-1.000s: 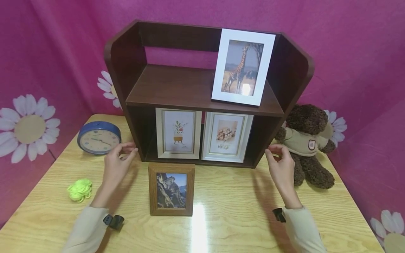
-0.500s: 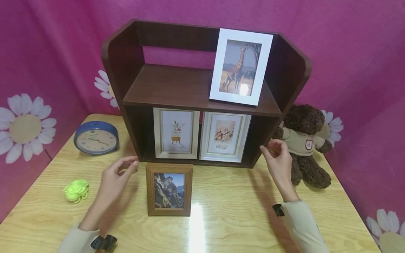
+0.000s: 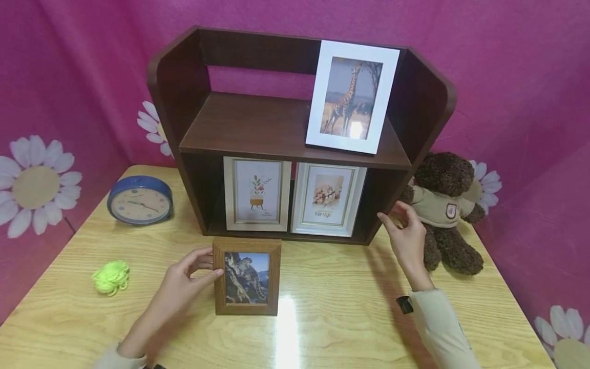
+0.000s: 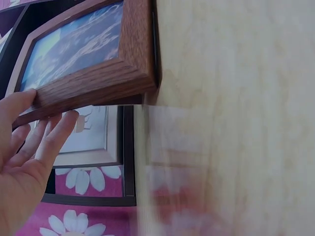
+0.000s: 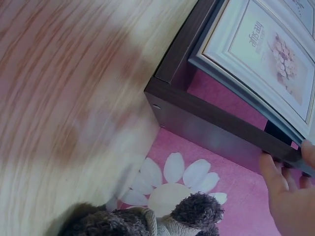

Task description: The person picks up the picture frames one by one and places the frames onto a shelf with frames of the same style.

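Observation:
A brown wooden photo frame [image 3: 247, 309] with a leopard picture stands on the table in front of the dark brown shelf [image 3: 249, 123]. My left hand [image 3: 182, 282] grips its left edge, thumb on the front and fingers behind; the left wrist view shows the same hold on the wooden frame [image 4: 93, 81]. At the shelf's lower right side, my right hand [image 3: 407, 241] holds the side panel, thumb near the front edge. In the right wrist view, fingers of that hand [image 5: 290, 196] lie along the panel's outer face.
A white giraffe frame [image 3: 313, 102] stands on the upper board. Two pale frames, a plant one [image 3: 232, 205] and a flower one [image 3: 299, 205], fill the lower compartment. A blue clock [image 3: 140, 202] and yellow-green yarn [image 3: 111, 278] lie left; a teddy bear [image 3: 442, 205] sits right.
My left hand has left the shelf's lower left side, moved right and towards me, and taken hold of the wooden photo frame. The right hand stays at the shelf's right side.

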Action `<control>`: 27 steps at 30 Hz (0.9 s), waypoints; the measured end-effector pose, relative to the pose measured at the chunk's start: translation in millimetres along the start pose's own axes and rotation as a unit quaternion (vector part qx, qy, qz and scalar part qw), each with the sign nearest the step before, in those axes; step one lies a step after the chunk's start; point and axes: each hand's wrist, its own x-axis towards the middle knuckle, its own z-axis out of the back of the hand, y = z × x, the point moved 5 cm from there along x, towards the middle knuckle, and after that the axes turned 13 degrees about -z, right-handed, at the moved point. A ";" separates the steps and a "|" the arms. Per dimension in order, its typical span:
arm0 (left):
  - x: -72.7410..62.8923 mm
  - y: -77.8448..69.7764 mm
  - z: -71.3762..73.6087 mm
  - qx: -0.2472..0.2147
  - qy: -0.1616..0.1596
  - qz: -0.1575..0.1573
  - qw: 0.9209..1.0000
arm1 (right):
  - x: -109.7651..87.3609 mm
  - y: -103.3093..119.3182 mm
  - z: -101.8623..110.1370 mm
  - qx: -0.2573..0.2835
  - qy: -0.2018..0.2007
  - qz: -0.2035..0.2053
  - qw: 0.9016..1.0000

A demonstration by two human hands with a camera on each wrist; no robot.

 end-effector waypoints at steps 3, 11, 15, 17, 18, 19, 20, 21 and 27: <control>-3.5 -2.4 -1.6 0.002 -0.013 -0.030 0.999 | 1.2 -1.6 -0.5 0.007 -0.002 0.003 1.000; -9.9 -2.1 -4.9 -0.025 -0.020 -0.064 0.997 | 0.9 -2.5 -1.0 0.001 -0.002 -0.002 1.000; -12.6 1.5 -6.3 -0.029 -0.014 -0.053 0.998 | 1.2 -4.8 -2.1 -0.002 -0.003 -0.003 1.000; -13.2 2.4 -6.7 -0.033 -0.012 -0.051 0.998 | 0.9 -5.8 -2.6 -0.006 -0.004 -0.002 1.000; -13.5 2.8 -6.9 -0.035 -0.011 -0.050 0.998 | 0.5 -6.0 -2.7 -0.009 -0.005 -0.001 1.000; -13.7 3.1 -7.0 -0.035 -0.011 -0.050 0.998 | 0.0 -6.0 -2.8 -0.011 -0.005 0.000 1.000; -14.0 3.5 -7.1 -0.033 -0.010 -0.051 0.998 | -0.8 -5.6 -2.7 -0.012 -0.005 0.002 1.000; -14.4 3.8 -7.3 -0.031 -0.009 -0.051 0.998 | -1.6 -4.8 -2.6 -0.014 -0.005 0.004 1.000; -16.3 4.9 -7.5 -0.023 -0.004 -0.046 0.999 | -2.6 -2.7 -2.8 -0.006 -0.009 0.011 1.000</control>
